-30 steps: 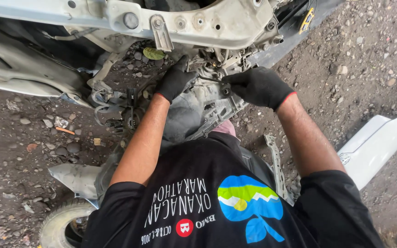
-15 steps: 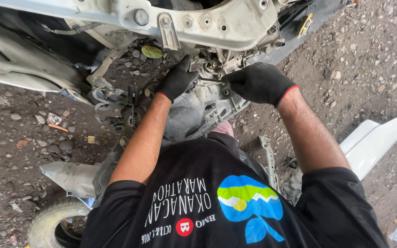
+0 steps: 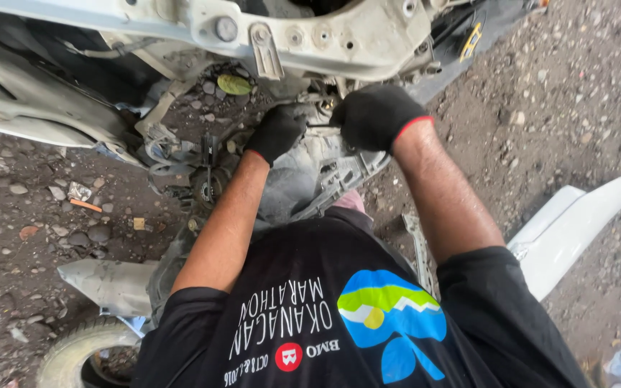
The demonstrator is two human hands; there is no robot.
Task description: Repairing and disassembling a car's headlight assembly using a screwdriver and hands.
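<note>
Just two gloved hands: left (image 3: 276, 132) pressed on a grey housing (image 3: 303, 172), grip unclear; right (image 3: 374, 116) closed around a thin tool (image 3: 319, 126) under one white frame (image 3: 325, 36).

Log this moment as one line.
left hand: gloved, on grey car part | right hand: gloved, gripping thin dark tool | white car frame above | gravel ground

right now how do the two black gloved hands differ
The left black-gloved hand sits lower and farther from the white car frame; the right black-gloved hand sits higher, just under it. The right glove shows a red cuff edge; the left shows none. Both rest on the grey metal car part.
</note>
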